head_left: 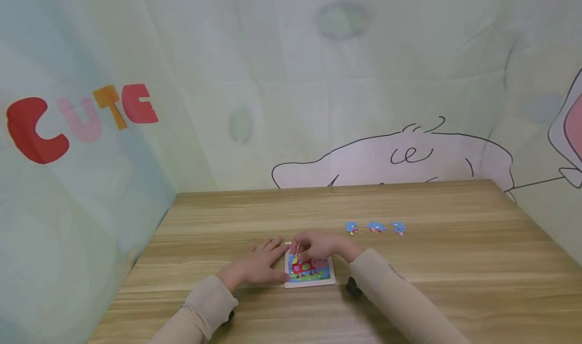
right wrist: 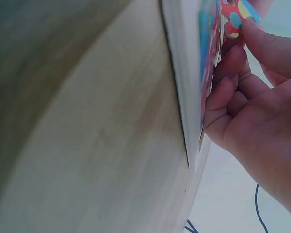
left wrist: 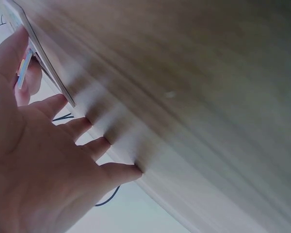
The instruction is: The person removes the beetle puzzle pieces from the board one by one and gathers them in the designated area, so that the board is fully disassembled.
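Note:
A white-framed picture puzzle lies on the table, with a red spotted figure on blue and green. My right hand is over its upper part and pinches a puzzle piece. In the right wrist view that piece, red with yellow and blue spots, is tilted between thumb and fingers of the right hand. My left hand rests with fingers spread at the left edge of the frame. In the left wrist view the left hand has its thumb and index fingertip at the frame.
Behind and to the right, three loose blue puzzle pieces lie in a row: one at left, one in the middle, one at right. The wooden table meets a printed cloth backdrop behind.

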Demonstrator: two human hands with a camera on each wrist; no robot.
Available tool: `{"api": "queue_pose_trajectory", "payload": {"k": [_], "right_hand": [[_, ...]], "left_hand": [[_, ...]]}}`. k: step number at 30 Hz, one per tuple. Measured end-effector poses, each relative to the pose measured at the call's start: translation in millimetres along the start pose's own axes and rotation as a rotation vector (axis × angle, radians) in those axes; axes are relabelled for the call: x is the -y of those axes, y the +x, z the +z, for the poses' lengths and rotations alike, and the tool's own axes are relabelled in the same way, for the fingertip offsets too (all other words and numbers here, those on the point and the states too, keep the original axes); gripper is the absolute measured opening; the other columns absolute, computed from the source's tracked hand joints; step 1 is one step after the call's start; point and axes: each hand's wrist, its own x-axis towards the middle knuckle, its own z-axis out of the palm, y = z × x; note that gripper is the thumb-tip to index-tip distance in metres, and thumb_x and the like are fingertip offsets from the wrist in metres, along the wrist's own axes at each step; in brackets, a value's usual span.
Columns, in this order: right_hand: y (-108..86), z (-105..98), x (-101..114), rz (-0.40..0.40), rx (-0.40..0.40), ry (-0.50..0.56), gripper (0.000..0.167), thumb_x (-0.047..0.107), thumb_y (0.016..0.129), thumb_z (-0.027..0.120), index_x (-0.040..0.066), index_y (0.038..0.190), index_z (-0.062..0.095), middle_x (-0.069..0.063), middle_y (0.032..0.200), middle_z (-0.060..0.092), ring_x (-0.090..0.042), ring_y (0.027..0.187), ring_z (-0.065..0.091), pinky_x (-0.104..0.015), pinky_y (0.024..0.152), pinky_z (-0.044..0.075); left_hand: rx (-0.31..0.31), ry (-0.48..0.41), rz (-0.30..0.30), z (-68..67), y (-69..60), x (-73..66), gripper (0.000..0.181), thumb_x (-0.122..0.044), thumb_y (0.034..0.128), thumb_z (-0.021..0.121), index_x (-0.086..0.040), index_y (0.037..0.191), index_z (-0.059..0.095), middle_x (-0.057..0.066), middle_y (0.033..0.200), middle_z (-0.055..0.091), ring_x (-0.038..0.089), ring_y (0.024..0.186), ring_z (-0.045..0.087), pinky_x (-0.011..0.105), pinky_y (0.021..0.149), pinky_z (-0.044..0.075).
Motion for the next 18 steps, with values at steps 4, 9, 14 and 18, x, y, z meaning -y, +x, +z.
{"api": "queue_pose_trajectory", "payload": {"k": [4, 9, 14, 18], "right_hand": [[-1.2, -0.6, 0.7, -0.005, 0.001, 0.015, 0.011, 0.001, 0.093, 0.058, 0.012, 0.093, 0.061, 0.002, 0.081, 0.056, -0.011, 0.075, 0.051, -0.024, 0.067, 0.042], [-2.7, -1.4, 0.2, 0.003, 0.001, 0.033, 0.011, 0.003, 0.094, 0.058, 0.014, 0.093, 0.06, 0.001, 0.083, 0.056, -0.013, 0.077, 0.052, -0.027, 0.07, 0.043], [-2.8, -2.5, -4.5, -0.002, 0.0, 0.07, 0.009, 0.005, 0.095, 0.058, 0.014, 0.095, 0.06, 0.001, 0.086, 0.058, -0.013, 0.078, 0.052, -0.027, 0.069, 0.043], [-6.6, -6.9, -6.8, -0.033, -0.005, 0.063, 0.007, 0.006, 0.094, 0.058, 0.012, 0.096, 0.06, 0.002, 0.085, 0.057, -0.013, 0.079, 0.052, -0.026, 0.07, 0.044]], "left_hand": [[-0.003, 0.004, 0.005, 0.0, 0.2, -0.4, 0.079, -0.051, 0.0862, 0.063, -0.011, 0.149, 0.037, 0.017, 0.157, 0.024, 0.04, 0.145, 0.016, 0.07, 0.108, 0.013], [-0.001, 0.001, 0.004, -1.1, -0.3, -1.4, 0.079, -0.051, 0.0862, 0.063, -0.011, 0.149, 0.037, 0.017, 0.158, 0.023, 0.04, 0.145, 0.016, 0.07, 0.108, 0.013], [0.003, -0.006, 0.005, -1.5, -0.4, -0.9, 0.079, -0.051, 0.0868, 0.063, -0.011, 0.149, 0.036, 0.016, 0.158, 0.021, 0.041, 0.145, 0.014, 0.07, 0.109, 0.011], [0.006, 0.0, 0.0, -0.4, 0.8, 1.5, 0.079, -0.052, 0.0871, 0.062, -0.012, 0.15, 0.035, 0.015, 0.159, 0.02, 0.04, 0.146, 0.012, 0.069, 0.11, 0.01]]}}
